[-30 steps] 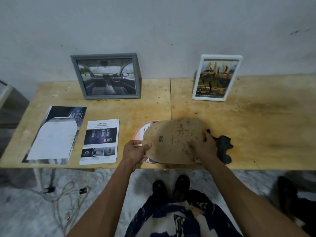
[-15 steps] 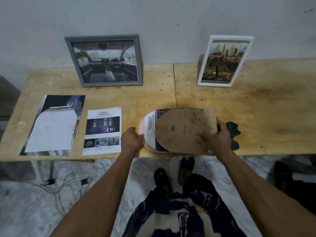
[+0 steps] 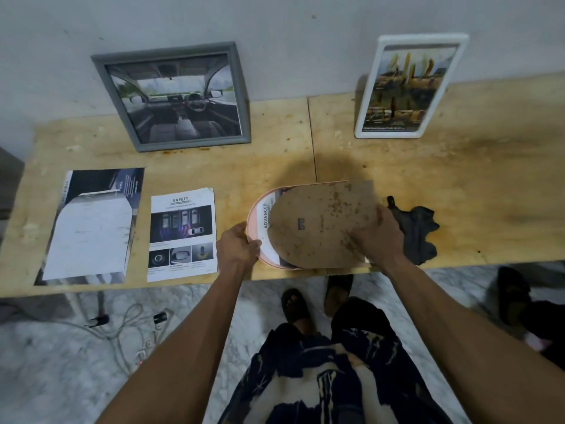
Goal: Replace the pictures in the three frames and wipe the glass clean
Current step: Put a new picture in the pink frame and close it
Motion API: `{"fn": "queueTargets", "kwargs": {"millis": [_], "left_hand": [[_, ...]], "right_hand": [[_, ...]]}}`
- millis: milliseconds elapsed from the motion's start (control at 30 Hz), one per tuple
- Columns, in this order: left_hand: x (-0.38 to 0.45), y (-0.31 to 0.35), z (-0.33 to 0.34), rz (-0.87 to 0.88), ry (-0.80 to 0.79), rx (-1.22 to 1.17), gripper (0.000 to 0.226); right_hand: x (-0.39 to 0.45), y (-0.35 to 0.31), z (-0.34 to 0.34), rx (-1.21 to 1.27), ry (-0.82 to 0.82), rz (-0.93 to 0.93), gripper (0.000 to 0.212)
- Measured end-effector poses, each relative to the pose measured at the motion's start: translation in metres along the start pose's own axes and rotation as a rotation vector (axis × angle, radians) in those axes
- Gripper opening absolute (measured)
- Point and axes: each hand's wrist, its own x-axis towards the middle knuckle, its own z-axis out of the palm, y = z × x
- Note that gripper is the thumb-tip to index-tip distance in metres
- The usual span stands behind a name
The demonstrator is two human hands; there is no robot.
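The pink frame (image 3: 255, 220) lies face down at the near table edge (image 3: 458, 194), with the new picture (image 3: 266, 215) inside. My left hand (image 3: 237, 249) pinches its rim, and my right hand (image 3: 377, 237) holds the brown backing board (image 3: 318, 224), which sits tilted over the opening. If I press before it is aligned, I think the paper can crease, or the frame can slide off the edge. I count three frames: pink, grey frame (image 3: 174, 96), white frame (image 3: 406, 87). Two loose prints (image 3: 180, 234) lie at the left and one dark cloth (image 3: 415, 234) beside my right hand
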Motion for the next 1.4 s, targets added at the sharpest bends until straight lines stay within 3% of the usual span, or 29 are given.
{"fn": "queueTargets", "kwargs": {"millis": [500,733,867,933,1100,1400], "left_hand": [[-0.002,0.002,0.004,-0.053,0.003,-0.126,0.042],[-0.005,0.004,0.004,-0.015,-0.057,-0.043,0.055],[-0.008,0.009,0.011,0.079,-0.121,0.141,0.101],[-0.012,0.013,0.018,0.118,-0.150,0.274,0.113],[-0.011,0.014,0.027,0.131,-0.141,0.391,0.111],[-0.010,0.014,0.032,0.142,-0.110,0.459,0.106]], "right_hand": [[0.004,-0.012,0.028,-0.109,-0.092,0.020,0.080],[0.002,-0.011,0.027,-0.164,-0.151,-0.019,0.086],[-0.001,-0.001,0.019,-0.260,-0.221,-0.165,0.092],[-0.003,0.004,0.018,-0.309,-0.256,-0.242,0.094],[-0.005,0.016,0.021,-0.406,-0.238,-0.373,0.085],[-0.009,0.009,0.020,-0.508,-0.206,-0.353,0.079]]}}
